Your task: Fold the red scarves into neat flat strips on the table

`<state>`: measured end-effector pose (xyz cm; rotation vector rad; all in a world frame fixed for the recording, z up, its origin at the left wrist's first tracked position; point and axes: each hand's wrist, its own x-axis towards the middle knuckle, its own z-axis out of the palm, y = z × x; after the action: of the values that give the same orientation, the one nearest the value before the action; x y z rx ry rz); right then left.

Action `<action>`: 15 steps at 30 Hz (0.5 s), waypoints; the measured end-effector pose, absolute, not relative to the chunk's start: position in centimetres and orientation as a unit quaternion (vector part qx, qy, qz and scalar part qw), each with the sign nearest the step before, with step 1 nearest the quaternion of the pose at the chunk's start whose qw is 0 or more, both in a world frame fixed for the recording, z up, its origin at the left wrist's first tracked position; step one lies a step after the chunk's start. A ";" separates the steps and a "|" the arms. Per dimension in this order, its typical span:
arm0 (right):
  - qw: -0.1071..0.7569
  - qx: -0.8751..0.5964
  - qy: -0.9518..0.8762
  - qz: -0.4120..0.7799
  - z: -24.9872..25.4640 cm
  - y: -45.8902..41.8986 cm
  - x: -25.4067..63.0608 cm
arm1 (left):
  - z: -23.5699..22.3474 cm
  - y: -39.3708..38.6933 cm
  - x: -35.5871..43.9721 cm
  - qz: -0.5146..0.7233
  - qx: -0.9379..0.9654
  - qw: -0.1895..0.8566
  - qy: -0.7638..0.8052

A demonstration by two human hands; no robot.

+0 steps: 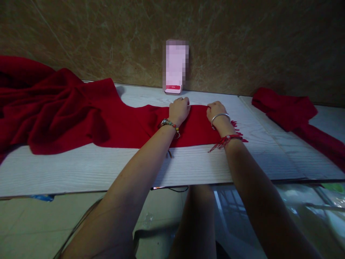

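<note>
A red scarf (124, 124) with a fringed end lies along the white wood-grain table. Its left portion is rumpled in loose folds, while the stretch between my hands is flat. My left hand (179, 109) is closed at the scarf's far edge, and a thin pale line shows by its fingertips, too small to name. Farther right, close to the fringe (237, 131), my right hand (216, 110) pinches the same far edge. Both sets of fingers are partly hidden by the backs of the hands.
Behind my hands a phone (173, 90) leans against the brown marbled wall (121, 43); its screen is blurred. Another red cloth (285, 109) lies folded at the right. The table's near edge runs above my leg (201, 216). Clear plastic (318, 208) is at lower right.
</note>
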<state>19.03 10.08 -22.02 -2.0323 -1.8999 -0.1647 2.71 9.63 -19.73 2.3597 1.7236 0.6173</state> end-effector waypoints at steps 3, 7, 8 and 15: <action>0.183 -0.720 -0.666 -0.064 -21.7 9.9 19.0 | -19.6 9.6 2.7 0.197 0.792 0.072 0.574; 0.180 -0.715 -0.673 -0.063 -20.1 9.3 18.6 | -19.6 9.7 2.7 0.192 0.793 0.073 0.574; 0.180 -0.705 -0.683 -0.065 -19.7 9.1 18.5 | -19.6 9.7 2.7 0.192 0.792 0.074 0.574; 0.090 -0.677 -0.729 -0.054 -20.3 9.1 17.7 | -19.7 9.8 2.9 0.191 0.791 0.067 0.577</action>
<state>17.68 9.12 -20.30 -2.0120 -2.1680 -0.1593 2.89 9.79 -19.71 2.3856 1.7386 0.5742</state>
